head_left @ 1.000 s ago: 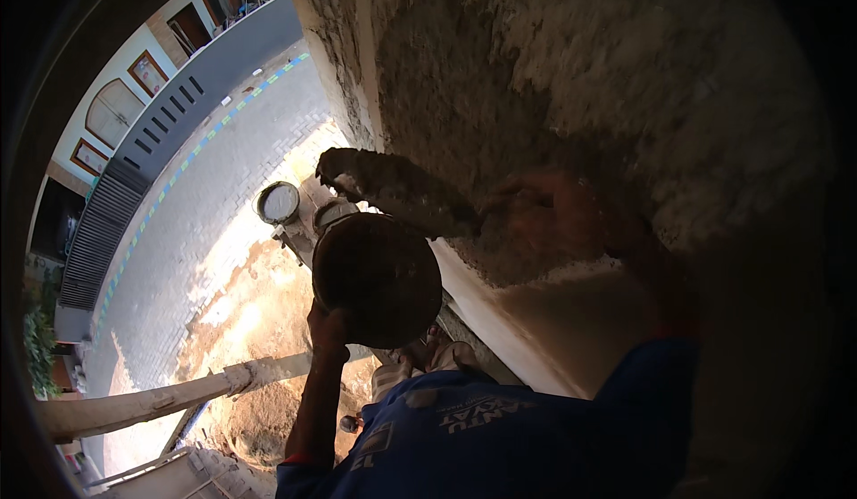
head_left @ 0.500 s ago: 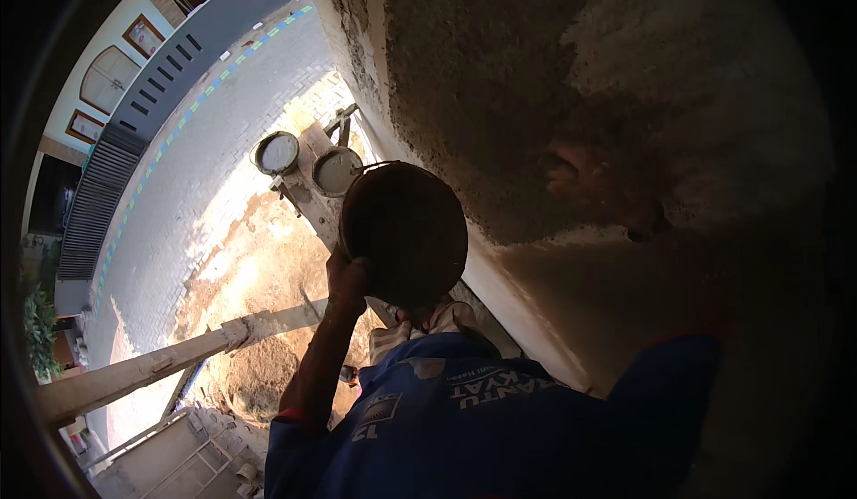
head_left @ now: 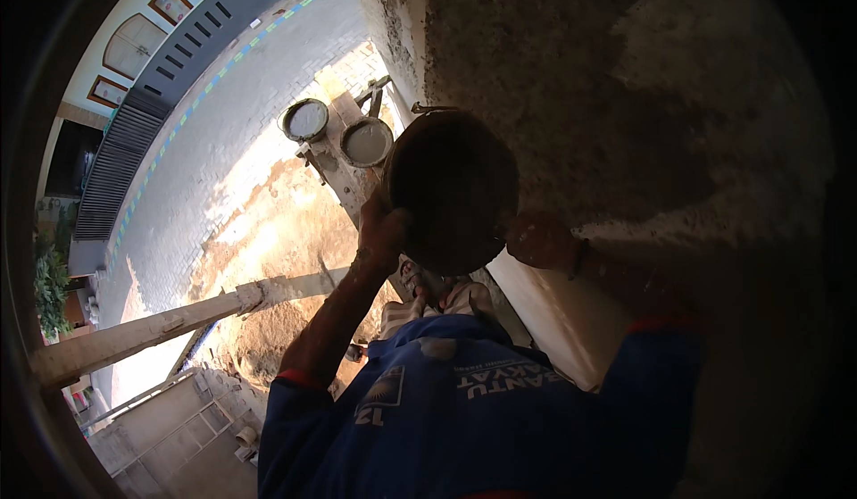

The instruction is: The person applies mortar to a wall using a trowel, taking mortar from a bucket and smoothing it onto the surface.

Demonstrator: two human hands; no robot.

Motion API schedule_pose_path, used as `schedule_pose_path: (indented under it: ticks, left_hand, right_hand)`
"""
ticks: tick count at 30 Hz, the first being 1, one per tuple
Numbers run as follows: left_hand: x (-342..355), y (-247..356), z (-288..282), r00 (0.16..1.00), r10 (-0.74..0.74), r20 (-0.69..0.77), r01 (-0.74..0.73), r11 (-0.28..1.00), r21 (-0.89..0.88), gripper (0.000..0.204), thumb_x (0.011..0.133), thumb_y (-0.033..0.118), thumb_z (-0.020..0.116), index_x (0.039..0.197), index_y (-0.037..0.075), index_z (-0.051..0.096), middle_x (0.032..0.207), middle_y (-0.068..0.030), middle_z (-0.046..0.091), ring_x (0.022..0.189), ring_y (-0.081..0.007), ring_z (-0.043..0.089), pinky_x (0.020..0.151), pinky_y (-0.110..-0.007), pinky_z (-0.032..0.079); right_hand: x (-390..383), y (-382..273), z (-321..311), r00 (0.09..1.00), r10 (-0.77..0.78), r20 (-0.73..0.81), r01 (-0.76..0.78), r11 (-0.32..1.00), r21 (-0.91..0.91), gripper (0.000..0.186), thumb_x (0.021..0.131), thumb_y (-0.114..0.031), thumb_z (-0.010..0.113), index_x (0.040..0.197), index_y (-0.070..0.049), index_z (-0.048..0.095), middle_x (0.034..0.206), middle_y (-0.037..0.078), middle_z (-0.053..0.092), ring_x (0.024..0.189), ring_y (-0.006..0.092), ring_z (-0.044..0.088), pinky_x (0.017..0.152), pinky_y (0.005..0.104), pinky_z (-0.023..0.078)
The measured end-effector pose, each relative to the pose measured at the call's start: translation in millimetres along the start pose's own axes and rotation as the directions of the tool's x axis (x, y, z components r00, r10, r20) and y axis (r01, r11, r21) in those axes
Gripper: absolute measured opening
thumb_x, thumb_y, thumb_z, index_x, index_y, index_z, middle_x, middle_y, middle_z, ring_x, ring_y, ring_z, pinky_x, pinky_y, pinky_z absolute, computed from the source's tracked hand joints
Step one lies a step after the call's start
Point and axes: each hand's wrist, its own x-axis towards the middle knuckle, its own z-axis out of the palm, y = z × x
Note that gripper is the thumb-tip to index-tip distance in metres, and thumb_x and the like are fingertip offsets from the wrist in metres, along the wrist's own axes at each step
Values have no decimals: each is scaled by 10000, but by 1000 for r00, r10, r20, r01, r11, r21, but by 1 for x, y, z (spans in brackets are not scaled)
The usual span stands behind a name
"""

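Note:
A dark, round bucket [head_left: 453,191] is held up in front of my body, its wide mouth facing me; the inside is too shadowed to make out. At its lower left, my left hand [head_left: 384,229] is closed on the rim. My right hand [head_left: 539,240] is against the opposite side, its fingers closed at the rim, partly lost in shadow. Close by on the right is a rough wall [head_left: 553,79] with a dark, damp-looking patch of plaster.
Two more buckets, one [head_left: 305,120] beside the other [head_left: 367,142], stand on a plank [head_left: 335,178] beyond my hands, both with grey contents. A wooden beam [head_left: 192,316] crosses at the left. My feet [head_left: 437,292] are high above sandy ground [head_left: 268,240].
My right hand has come down and left from the wall to the bucket's rim. The bucket, still in my left hand, has shifted right and a little up in the view.

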Motion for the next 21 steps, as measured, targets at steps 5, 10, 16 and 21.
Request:
schedule_pose_path:
  ticks: [5,10,16,21]
  left_hand:
    - [1,-10,-3,999,-27,-42,29,998,51,585,688,79,570,1257,-25,480,1083,-120,614,904,-205,617,751,-309,521]
    - [-8,-7,-11,979,-123,-163,133,990,51,583,679,23,561,1257,-4,489,1069,-128,618,909,-226,625,753,-320,531]
    - [-8,0,-11,991,-82,-109,73,994,-86,532,651,-4,524,1182,-27,513,993,-125,620,878,-228,607,773,-330,504]
    - [-10,1,-15,988,-100,-120,90,992,-93,523,700,52,580,1214,-17,514,1035,-136,629,877,-240,653,732,-346,556]
  right_hand:
    - [13,-15,34,925,-326,-198,295,940,-171,230,810,-186,581,1001,-60,608,1058,72,595,899,205,609,699,333,526]
    - [11,-28,41,988,152,-2,-104,686,720,367,824,-126,630,1177,-46,565,1074,126,613,922,185,610,789,309,508]
    - [-12,5,54,950,250,186,-220,116,968,436,876,-202,613,1254,-24,488,1060,83,602,890,164,587,758,303,485]
    - [22,-19,-50,896,391,212,-441,718,538,270,852,-203,593,1063,-38,558,1009,94,534,873,272,593,746,368,500]
